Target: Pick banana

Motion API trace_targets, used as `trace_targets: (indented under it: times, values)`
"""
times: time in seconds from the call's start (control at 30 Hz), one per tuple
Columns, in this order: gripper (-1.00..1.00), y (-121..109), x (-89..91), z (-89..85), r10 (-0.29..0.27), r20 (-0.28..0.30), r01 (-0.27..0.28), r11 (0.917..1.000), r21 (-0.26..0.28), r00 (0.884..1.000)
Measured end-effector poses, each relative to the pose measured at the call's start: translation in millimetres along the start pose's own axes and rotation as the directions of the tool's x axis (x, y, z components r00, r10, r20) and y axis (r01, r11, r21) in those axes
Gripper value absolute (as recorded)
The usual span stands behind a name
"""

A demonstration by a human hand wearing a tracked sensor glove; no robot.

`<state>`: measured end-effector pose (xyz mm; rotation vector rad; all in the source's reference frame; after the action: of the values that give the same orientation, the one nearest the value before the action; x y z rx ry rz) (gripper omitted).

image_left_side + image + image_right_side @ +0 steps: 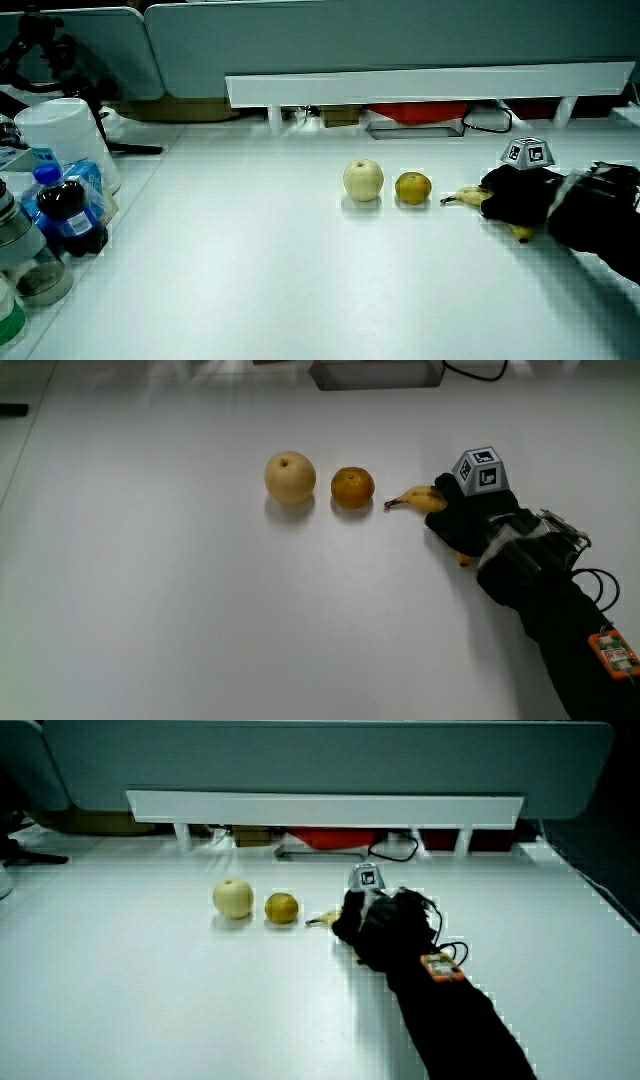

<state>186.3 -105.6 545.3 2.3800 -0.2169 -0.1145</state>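
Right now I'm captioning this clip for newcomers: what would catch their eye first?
The hand, a patterned cube on its back, lies over the banana, whose stem end pokes out toward the orange. The orange sits between the banana and a pale apple, the three in a row on the white table.

Honestly no readable text anywhere; the cube [478,468] on the hand [470,520] just shows black-and-white marker patterns.

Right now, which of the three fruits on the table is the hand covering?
The banana. The hand lies over most of it, leaving its stem end showing. The orange and the pale apple sit uncovered beside it in the same row.
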Motion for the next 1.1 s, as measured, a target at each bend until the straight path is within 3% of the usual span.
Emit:
trace_targets:
  times: [0.2,0.3,0.33,0.4,0.43,0.5,0.6,0.63,0.67,0.87,1.1]
  values:
    - [1.00,0,-0.3,-0.5,-0.031,-0.002,0.031,0.9995,0.004,1.000]
    - [1.00,-1,-1.4,-2.3,-0.035,-0.001,0.035,0.9993,0.011,0.999]
    - [1.00,-3,-2.8,-0.3,-0.047,-0.002,0.047,0.9983,0.036,0.999]
    - [1.00,-2,-3.5,-2.9,-0.035,-0.002,0.035,0.9991,0.023,0.999]
    - [1.00,-3,-3.6,-3.1,-0.061,0.025,0.060,0.9964,0.060,0.998]
    - [1.00,-1,-4.0,-6.2,-0.044,0.018,0.043,0.9984,0.036,0.999]
    - [1.00,-6,-8.7,-1.7,-0.055,0.056,0.050,0.9953,0.083,0.997]
    - [1.00,-3,-7.2,-4.4,-0.044,0.045,0.041,0.9972,0.062,0.998]
    - [1.00,-5,-7.1,-2.4,-0.062,0.044,0.058,0.9946,0.086,0.997]
    - [1.00,-6,1.5,0.1,-0.045,-0.019,0.046,0.9955,0.083,0.999]
    - [1.00,-5,3.8,2.5,-0.035,-0.032,0.037,0.9968,0.070,0.999]
